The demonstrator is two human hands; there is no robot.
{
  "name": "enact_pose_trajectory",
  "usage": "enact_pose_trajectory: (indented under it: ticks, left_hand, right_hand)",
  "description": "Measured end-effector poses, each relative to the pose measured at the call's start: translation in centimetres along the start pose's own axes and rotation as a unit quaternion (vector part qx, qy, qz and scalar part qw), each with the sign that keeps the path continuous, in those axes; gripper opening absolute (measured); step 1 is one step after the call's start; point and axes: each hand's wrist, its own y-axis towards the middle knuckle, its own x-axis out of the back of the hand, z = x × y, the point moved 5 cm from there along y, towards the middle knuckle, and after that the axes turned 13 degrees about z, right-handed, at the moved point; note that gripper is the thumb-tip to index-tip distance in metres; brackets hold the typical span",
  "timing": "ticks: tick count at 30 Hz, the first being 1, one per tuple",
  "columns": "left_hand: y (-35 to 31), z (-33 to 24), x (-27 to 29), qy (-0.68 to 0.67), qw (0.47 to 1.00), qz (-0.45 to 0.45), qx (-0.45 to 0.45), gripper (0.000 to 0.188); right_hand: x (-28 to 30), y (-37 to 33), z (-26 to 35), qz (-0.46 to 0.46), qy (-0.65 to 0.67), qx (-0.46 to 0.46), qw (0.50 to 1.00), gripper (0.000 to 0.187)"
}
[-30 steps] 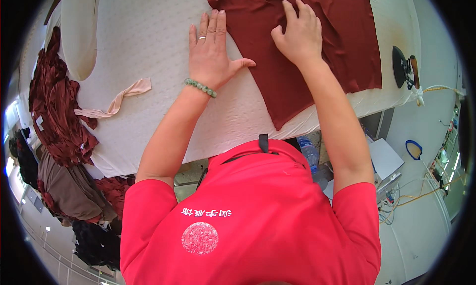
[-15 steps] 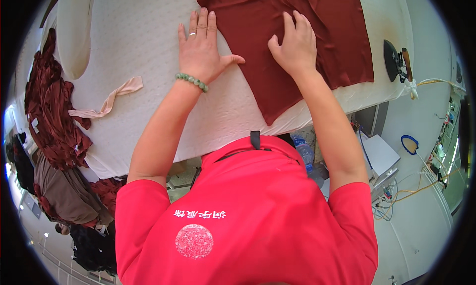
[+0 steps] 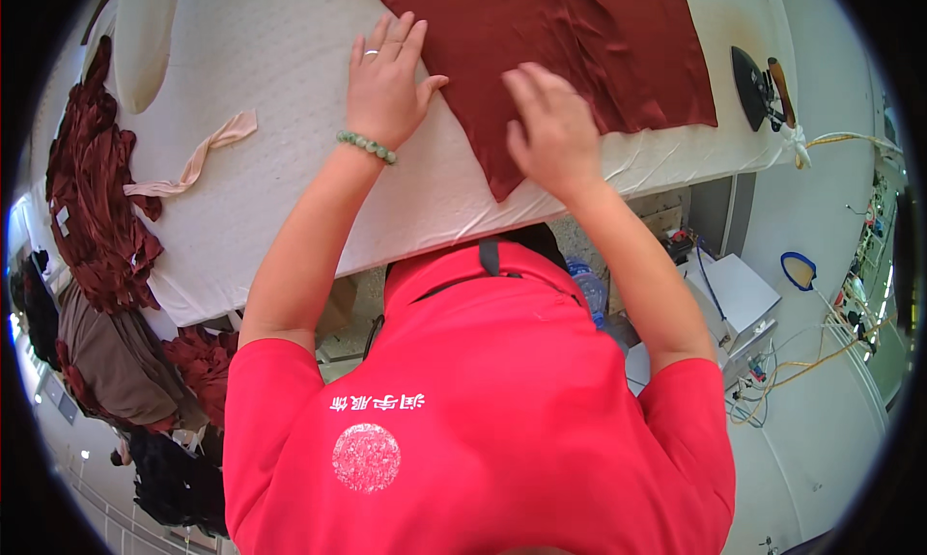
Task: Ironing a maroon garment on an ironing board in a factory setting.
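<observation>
A dark red garment [image 3: 637,63] lies spread over the white padded table [image 3: 290,53], with soft creases across its middle and a pointed corner near the front edge. My left hand [image 3: 386,87] is at the garment's left edge, fingers stretched and thumb out over the cloth; it grips nothing. Over the front part of the cloth is my right hand [image 3: 555,130], slightly blurred, with its fingers extended and apart from the thumb. It holds nothing that I can see. A ring and a bracelet of green beads [image 3: 366,147] are on my left hand and wrist.
At the table's right end stands an iron [image 3: 758,90] with a wooden handle and a cord. On the left lie a pale pink strip [image 3: 198,154] and a heap of dark red clothing [image 3: 97,198]. A padded pressing arm [image 3: 145,43] juts in at the far left.
My right hand has drawn nearer to me and slightly left across the cloth. The left hand stays by the garment's edge, its fingers closer together. The whole view has shifted a little.
</observation>
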Motion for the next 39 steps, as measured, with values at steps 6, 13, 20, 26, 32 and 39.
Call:
enact_pose_trajectory:
  ticks: [6,13,20,26,32,39]
  left_hand:
    - [-2.5,-3.6,-1.3,0.009,0.999,0.044,0.026,0.106]
    - [-5.3,-7.7,-1.8,0.007,0.991,0.119,0.055,0.126]
    - [-6.5,-9.5,-1.9,0.019,0.987,0.144,0.074,0.125]
    - [-10.0,-11.9,-2.2,0.025,0.994,0.087,0.060,0.095]
    - [-12.2,-13.7,-2.8,0.034,0.995,0.031,0.085,0.067]
    - [-12.8,-14.7,-2.7,0.028,0.989,-0.008,0.145,0.057]
  right_hand:
    - [-1.6,1.2,0.1,0.041,-0.001,0.057,0.998,0.051]
    - [-0.8,2.4,-1.7,0.023,-0.031,0.091,0.995,0.051]
    - [0.0,-7.0,-3.8,0.122,0.031,0.265,0.956,0.043]
    - [7.7,-10.1,-19.0,0.101,-0.028,0.185,0.977,0.026]
    - [19.0,-7.3,-42.0,-0.143,-0.283,-0.085,0.944,0.059]
    - [19.2,-10.2,-48.9,0.049,-0.200,-0.267,0.941,0.065]
